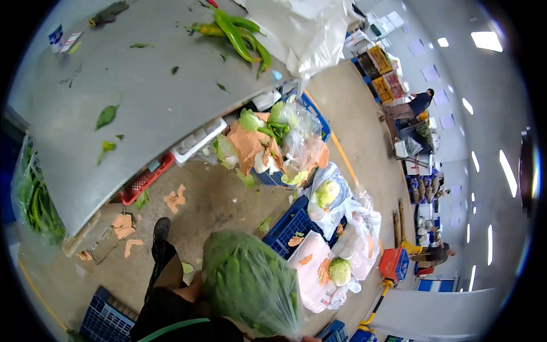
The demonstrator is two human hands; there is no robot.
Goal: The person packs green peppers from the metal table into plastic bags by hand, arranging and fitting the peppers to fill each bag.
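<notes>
A large clear plastic bag of long green peppers point(248, 285) fills the lower middle, close against my body. At the bottom edge, only a sliver of my right hand point(310, 339) shows, at the gathered end of the bag, and it appears to grip the plastic. A patch of bare skin lies against the bag's near side; I cannot tell whether it is my left arm or a leg. My left hand's fingers are hidden. Several loose green peppers point(231, 37) lie on the grey table point(171, 74), beside a white plastic sheet point(302, 28).
A blue crate point(290, 228) stands near white bags with cabbages point(340, 272). Trimmings and torn paper point(248, 142) heap beside the table. A red basket point(147, 179) sits under its edge. Another pepper bag point(37, 199) is at left. Two people point(419, 105) are farther off.
</notes>
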